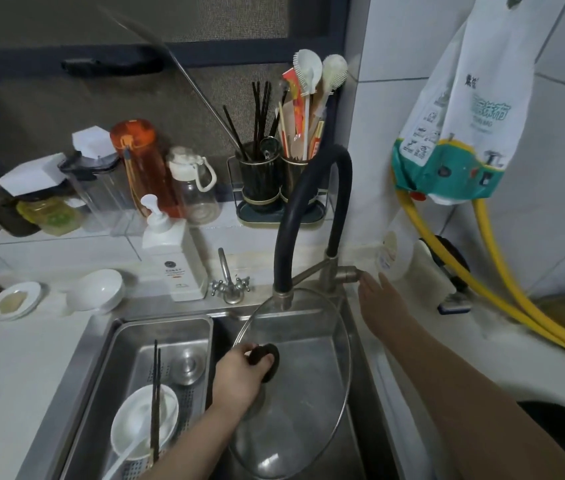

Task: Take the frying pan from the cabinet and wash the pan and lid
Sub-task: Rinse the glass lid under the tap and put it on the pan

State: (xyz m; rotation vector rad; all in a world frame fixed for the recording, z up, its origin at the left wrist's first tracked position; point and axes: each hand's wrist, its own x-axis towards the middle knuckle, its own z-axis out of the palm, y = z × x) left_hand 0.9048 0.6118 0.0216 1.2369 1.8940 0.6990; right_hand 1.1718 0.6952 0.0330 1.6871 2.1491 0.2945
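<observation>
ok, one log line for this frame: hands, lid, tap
left hand: grips lid knob, over sink | right hand: open, at faucet lever | water: none visible

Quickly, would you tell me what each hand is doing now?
Left hand: closed on the glass lid's dark round knob.
Right hand: open, at the metal faucet lever.

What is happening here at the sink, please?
A person is washing a glass lid at the sink. The left hand holds the lid by its dark knob, tilted under the black tap spout. The right hand reaches out, fingers open, to the tap's metal lever, at or just short of it. No water is seen running. A bowl with chopsticks sits in the drain tray on the left. The frying pan is not clearly in view.
</observation>
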